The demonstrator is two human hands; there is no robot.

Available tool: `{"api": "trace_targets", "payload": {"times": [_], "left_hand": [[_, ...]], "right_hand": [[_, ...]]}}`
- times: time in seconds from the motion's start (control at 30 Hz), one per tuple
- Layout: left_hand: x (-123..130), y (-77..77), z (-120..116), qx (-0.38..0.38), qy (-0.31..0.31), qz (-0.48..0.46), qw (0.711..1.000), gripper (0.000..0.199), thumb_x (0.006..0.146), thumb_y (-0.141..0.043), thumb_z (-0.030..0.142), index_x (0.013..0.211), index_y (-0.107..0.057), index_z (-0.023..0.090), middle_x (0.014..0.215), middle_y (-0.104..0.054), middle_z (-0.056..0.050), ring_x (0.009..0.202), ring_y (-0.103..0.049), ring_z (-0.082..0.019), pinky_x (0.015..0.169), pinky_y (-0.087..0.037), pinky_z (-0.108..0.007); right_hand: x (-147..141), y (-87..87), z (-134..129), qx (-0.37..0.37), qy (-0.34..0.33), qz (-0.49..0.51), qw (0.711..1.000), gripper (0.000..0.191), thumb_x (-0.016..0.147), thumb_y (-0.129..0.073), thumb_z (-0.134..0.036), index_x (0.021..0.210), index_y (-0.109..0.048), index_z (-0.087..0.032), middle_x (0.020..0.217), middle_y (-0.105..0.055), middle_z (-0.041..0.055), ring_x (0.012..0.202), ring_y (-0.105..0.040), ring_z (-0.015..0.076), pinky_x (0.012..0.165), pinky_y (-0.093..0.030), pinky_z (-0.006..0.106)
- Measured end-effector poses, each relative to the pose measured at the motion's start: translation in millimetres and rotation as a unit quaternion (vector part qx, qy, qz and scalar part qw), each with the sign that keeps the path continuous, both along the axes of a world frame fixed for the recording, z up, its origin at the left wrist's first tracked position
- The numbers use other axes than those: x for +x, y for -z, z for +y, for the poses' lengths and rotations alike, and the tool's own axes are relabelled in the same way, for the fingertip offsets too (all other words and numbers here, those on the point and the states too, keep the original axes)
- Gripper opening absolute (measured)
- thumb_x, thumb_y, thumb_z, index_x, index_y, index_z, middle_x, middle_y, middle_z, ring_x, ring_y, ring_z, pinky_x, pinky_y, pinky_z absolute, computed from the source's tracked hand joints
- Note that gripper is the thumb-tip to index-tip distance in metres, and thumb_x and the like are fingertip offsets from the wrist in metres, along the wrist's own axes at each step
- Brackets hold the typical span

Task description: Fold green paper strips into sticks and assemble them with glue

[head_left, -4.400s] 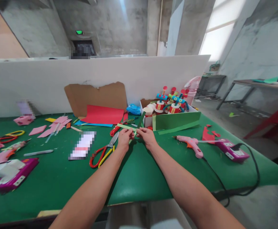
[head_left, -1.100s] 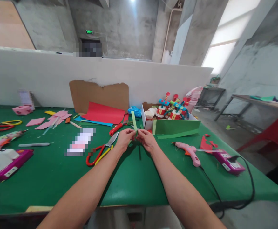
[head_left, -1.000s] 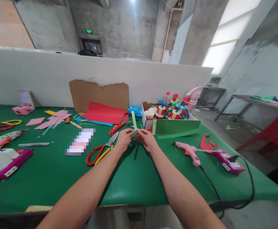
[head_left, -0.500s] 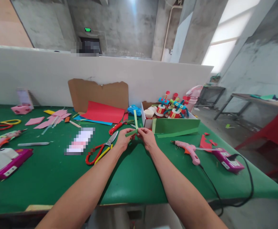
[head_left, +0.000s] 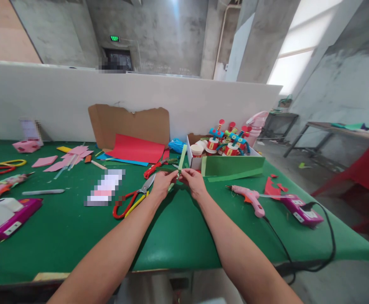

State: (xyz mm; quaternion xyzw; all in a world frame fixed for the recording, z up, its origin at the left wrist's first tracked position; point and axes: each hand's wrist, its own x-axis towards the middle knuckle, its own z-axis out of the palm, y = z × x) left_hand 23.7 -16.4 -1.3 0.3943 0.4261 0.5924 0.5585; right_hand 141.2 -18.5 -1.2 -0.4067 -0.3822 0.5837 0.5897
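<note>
Green paper strips point(head_left: 182, 158) meet between my two hands above the green table. My left hand point(head_left: 164, 182) pinches them from the left, and my right hand point(head_left: 193, 180) pinches them from the right, fingertips nearly touching. One strip end points up; another shows below my left fingers. Large scissors with red handles point(head_left: 125, 204) lie open beside my left wrist. Behind my hands, a white box point(head_left: 189, 154) holds paper cups and red-and-blue figures with springy arms point(head_left: 213, 144). A green sheet point(head_left: 233, 166) is at its front.
A pink glue gun point(head_left: 249, 196) and a purple power strip point(head_left: 301, 211) with a black cable lie right. Red paper point(head_left: 138, 147) leans against cardboard point(head_left: 129, 122). Pink scraps point(head_left: 45, 161), a second glue gun point(head_left: 4, 185) and another purple power strip point(head_left: 20, 217) are left.
The strip pointing up now leans right. The strip end that stuck out left over my left fingers has swung down below them. Both hands keep their pinch.
</note>
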Motion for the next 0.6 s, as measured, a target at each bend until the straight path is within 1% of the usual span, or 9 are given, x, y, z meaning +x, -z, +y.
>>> {"api": "trace_targets", "payload": {"times": [0.07, 0.13, 0.27, 0.33, 0.47, 0.6], "left_hand": [[-0.5, 0.8, 0.9, -0.003, -0.009, 0.007, 1.000, 0.032, 0.048, -0.082, 0.036, 0.058, -0.065, 0.011, 0.052, -0.059, -0.001, 0.047, -0.048, -0.009, 0.049, -0.040, -0.023], [-0.5, 0.6, 0.7, -0.003, -0.012, 0.022, 1.000, 0.031, 0.049, -0.082, 0.036, 0.058, -0.065, 0.011, 0.051, -0.059, -0.001, 0.046, -0.048, -0.009, 0.048, -0.039, -0.023], [-0.6, -1.3, -0.8, 0.007, -0.005, 0.053, 0.999, 0.031, 0.051, -0.080, 0.038, 0.054, -0.062, 0.012, 0.047, -0.054, 0.001, 0.045, -0.045, -0.008, 0.046, -0.036, -0.022], [-1.0, -1.6, -0.9, 0.016, 0.004, 0.058, 0.998, 0.031, 0.051, -0.079, 0.038, 0.055, -0.063, 0.012, 0.048, -0.055, 0.000, 0.045, -0.045, -0.008, 0.046, -0.035, -0.022], [-2.5, -0.7, -0.4, 0.023, 0.011, 0.064, 0.998, 0.031, 0.050, -0.079, 0.036, 0.062, -0.066, 0.011, 0.052, -0.057, 0.000, 0.047, -0.046, -0.008, 0.047, -0.035, -0.022], [-3.7, -0.8, -0.6, 0.020, 0.010, 0.083, 0.996, 0.031, 0.050, -0.079, 0.038, 0.058, -0.065, 0.011, 0.049, -0.055, 0.000, 0.045, -0.043, -0.008, 0.046, -0.033, -0.022]], "right_hand": [[2.4, -2.7, -0.3, -0.004, -0.006, -0.012, 1.000, 0.031, 0.057, -0.079, -0.045, 0.064, -0.065, -0.017, 0.059, -0.063, -0.0018, 0.049, -0.054, 0.0088, 0.056, -0.049, 0.024], [4.0, -5.2, -0.9, 0.011, -0.004, -0.033, 0.999, 0.031, 0.060, -0.077, -0.046, 0.064, -0.066, -0.017, 0.060, -0.063, -0.0013, 0.049, -0.054, 0.0086, 0.055, -0.048, 0.024], [4.6, -6.3, -1.4, 0.056, -0.002, -0.080, 0.995, 0.027, 0.055, -0.081, -0.038, 0.066, -0.068, -0.017, 0.059, -0.064, -0.0019, 0.052, -0.056, 0.0096, 0.058, -0.048, 0.023], [5.1, -4.6, -0.3, 0.063, 0.007, -0.091, 0.994, 0.025, 0.054, -0.081, -0.035, 0.065, -0.068, -0.017, 0.057, -0.064, -0.0025, 0.052, -0.056, 0.0097, 0.057, -0.048, 0.023], [7.5, -0.2, 2.5, 0.046, 0.002, -0.087, 0.995, 0.023, 0.053, -0.081, -0.034, 0.062, -0.066, -0.018, 0.054, -0.062, -0.0030, 0.049, -0.055, 0.0095, 0.054, -0.048, 0.024], [8.7, 1.6, 3.3, 0.028, -0.023, -0.076, 0.996, 0.023, 0.054, -0.082, -0.031, 0.065, -0.068, -0.017, 0.057, -0.064, -0.0013, 0.050, -0.056, 0.0091, 0.057, -0.049, 0.024]]}}
